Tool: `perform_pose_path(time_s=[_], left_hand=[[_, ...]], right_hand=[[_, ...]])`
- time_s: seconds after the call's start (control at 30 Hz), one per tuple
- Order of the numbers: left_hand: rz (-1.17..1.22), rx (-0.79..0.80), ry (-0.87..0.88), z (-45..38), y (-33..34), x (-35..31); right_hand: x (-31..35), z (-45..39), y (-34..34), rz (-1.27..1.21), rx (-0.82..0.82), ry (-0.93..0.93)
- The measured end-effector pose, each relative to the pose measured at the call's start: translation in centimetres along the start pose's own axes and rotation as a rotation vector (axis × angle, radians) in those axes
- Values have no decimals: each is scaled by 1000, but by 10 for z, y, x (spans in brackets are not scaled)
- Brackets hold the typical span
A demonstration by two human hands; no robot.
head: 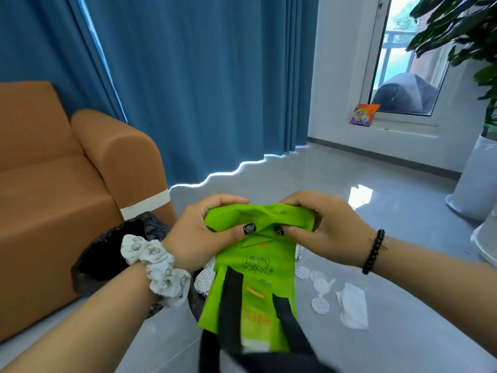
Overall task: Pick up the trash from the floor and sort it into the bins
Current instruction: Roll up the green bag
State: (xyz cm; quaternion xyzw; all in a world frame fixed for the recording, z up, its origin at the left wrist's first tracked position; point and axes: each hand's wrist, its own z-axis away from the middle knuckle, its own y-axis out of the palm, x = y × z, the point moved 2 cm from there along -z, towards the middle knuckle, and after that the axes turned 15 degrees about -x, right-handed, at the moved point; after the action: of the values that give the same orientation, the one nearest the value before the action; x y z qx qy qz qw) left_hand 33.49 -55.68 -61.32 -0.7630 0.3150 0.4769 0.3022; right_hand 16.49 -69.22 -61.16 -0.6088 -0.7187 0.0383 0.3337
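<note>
Both hands, left (199, 232) and right (320, 224), have their grip clamped on the upper edge of a green bag (252, 281), held above the floor (376, 184). Beside the bag, white pads (320, 305) lie scattered; its dangling straps could drag them.

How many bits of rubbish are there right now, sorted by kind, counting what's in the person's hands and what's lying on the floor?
Green bag, held by the left hand and the right hand: 1
Round white pads on the floor, those in plain view right of the bag: 4
Crumpled white paper: 1
Total: 6
More pads may lie hidden behind the bag.
</note>
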Motion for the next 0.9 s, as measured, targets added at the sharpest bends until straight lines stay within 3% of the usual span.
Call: perform_pose_path(time_s=[0.13, 0.3, 0.4, 0.5, 0.63, 0.8, 0.9], left_hand=[[28, 21, -145, -1, -1, 5], [273, 86, -433, 2, 1, 6], [248, 109, -409, 3, 0, 9], [38, 66, -258, 1, -3, 8], [-129, 38, 22, -4, -7, 0], [-199, -78, 96, 1, -5, -10], [-202, -105, 99, 0, -6, -6]], right_hand=[[9, 1, -1, 94, -74, -212], [21, 4, -2, 321, -128, -477], [24, 3, -2, 409, -150, -644], [25, 4, 1, 436, -170, -698], [18, 3, 6, 364, -56, -573], [8, 2, 6, 11, 286, 74], [7, 4, 7, -83, 233, 202]])
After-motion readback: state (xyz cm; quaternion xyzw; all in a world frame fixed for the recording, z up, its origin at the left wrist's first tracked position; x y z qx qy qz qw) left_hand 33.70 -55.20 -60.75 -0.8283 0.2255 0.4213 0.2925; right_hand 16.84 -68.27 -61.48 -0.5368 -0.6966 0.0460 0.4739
